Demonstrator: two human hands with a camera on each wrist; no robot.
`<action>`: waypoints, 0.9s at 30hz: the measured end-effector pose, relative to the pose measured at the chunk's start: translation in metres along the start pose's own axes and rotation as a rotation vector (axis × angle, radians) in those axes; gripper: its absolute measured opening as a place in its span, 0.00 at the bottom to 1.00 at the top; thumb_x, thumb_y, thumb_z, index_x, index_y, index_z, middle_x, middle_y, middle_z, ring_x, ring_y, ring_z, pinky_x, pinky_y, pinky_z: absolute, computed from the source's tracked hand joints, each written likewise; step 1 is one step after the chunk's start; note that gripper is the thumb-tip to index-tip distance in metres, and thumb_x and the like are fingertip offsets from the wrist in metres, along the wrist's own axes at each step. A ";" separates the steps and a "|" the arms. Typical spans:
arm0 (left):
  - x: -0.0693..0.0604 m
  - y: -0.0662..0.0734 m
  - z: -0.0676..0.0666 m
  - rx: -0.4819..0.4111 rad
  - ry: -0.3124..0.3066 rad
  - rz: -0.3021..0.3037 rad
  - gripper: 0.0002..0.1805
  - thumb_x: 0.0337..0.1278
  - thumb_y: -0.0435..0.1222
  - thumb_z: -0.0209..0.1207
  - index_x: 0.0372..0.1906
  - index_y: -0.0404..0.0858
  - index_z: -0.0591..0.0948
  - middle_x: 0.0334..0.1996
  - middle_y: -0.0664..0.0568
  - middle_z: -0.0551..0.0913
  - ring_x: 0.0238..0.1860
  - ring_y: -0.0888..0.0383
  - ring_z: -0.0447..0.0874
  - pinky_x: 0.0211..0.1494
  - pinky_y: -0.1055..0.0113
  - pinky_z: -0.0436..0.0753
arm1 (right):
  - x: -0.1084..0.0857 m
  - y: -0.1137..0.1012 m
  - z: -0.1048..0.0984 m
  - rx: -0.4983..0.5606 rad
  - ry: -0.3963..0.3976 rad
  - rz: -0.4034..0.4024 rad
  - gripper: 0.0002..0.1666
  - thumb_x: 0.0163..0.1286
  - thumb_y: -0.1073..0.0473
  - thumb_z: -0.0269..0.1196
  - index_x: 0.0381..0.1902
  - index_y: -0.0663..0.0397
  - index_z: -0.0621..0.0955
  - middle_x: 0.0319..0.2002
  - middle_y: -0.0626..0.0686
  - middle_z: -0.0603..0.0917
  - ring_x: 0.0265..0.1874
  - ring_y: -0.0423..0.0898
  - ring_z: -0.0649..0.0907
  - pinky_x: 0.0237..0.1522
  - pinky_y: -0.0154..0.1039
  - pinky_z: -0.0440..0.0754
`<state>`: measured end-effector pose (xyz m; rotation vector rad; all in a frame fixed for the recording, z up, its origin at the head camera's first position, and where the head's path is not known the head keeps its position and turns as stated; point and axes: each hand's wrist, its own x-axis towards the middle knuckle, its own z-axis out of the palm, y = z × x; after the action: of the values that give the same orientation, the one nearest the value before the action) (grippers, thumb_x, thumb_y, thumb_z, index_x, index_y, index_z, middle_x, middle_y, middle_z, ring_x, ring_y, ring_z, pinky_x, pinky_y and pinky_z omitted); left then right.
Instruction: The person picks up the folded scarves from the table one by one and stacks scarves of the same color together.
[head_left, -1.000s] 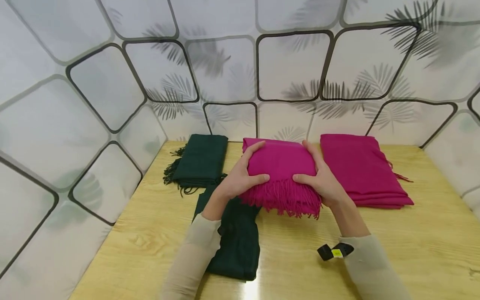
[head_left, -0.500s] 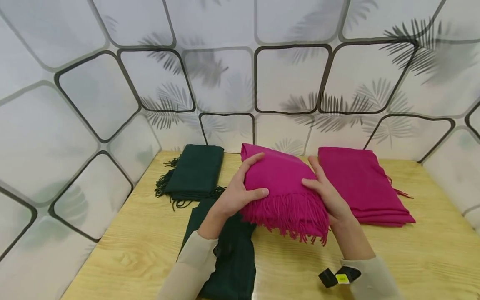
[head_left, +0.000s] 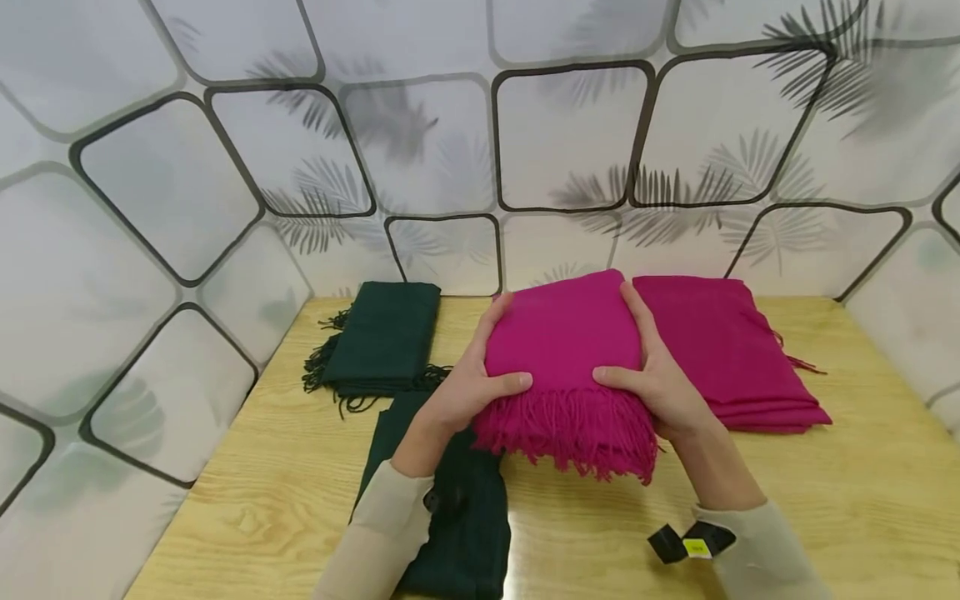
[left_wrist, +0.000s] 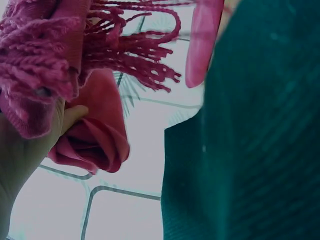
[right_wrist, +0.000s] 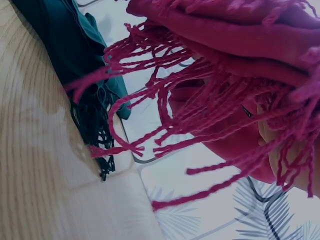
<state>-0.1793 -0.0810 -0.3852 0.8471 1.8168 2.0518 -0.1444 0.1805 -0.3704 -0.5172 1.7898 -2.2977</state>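
A folded magenta scarf [head_left: 566, 333] with a thick fringe hangs above the table between both hands. My left hand [head_left: 468, 383] grips its left side, the thumb lying on top just above the fringe. On the opposite side my right hand [head_left: 663, 379] holds it the same way, its lower fingers hidden under the cloth. The scarf's loose fringe strands [right_wrist: 200, 130] dangle in the right wrist view. Below the left forearm lies a dark green folded scarf [head_left: 468, 517], partly covered by the sleeve; its green cloth [left_wrist: 260, 130] fills the right of the left wrist view.
Another folded magenta scarf [head_left: 720, 358] lies at the back right of the wooden table [head_left: 862, 508]. At the back left is a folded dark green scarf [head_left: 386, 337] with fringe on its left. A patterned white curtain [head_left: 570, 133] stands behind the table.
The held magenta scarf tilted down to the right half a second ago, the right hand shifting on it; now its far right corner is raised. The head view has turned slightly. Both hands keep their hold.
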 end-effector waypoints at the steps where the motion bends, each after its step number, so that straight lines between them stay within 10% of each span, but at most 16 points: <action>1: 0.000 0.001 0.000 0.004 0.005 -0.003 0.52 0.56 0.35 0.66 0.78 0.62 0.48 0.76 0.57 0.51 0.72 0.48 0.56 0.63 0.56 0.75 | 0.000 -0.002 0.001 -0.018 0.003 -0.006 0.61 0.68 0.75 0.57 0.78 0.21 0.39 0.77 0.50 0.44 0.62 0.46 0.74 0.52 0.39 0.82; 8: -0.001 0.006 0.006 0.026 -0.023 0.001 0.51 0.51 0.46 0.72 0.76 0.65 0.54 0.71 0.52 0.60 0.68 0.47 0.64 0.60 0.55 0.78 | -0.010 -0.011 0.001 -0.126 0.030 0.004 0.61 0.66 0.74 0.60 0.79 0.23 0.41 0.75 0.51 0.47 0.63 0.48 0.71 0.51 0.38 0.82; 27: -0.015 0.013 0.036 0.249 -0.198 0.001 0.53 0.57 0.32 0.66 0.79 0.59 0.47 0.69 0.52 0.63 0.63 0.55 0.71 0.59 0.59 0.80 | -0.055 -0.006 -0.010 -0.344 0.021 0.011 0.63 0.63 0.73 0.64 0.80 0.28 0.42 0.73 0.52 0.52 0.58 0.44 0.73 0.49 0.34 0.81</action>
<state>-0.1444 -0.0627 -0.3747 1.0743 1.9826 1.6948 -0.0976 0.2105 -0.3754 -0.5331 2.2055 -2.0002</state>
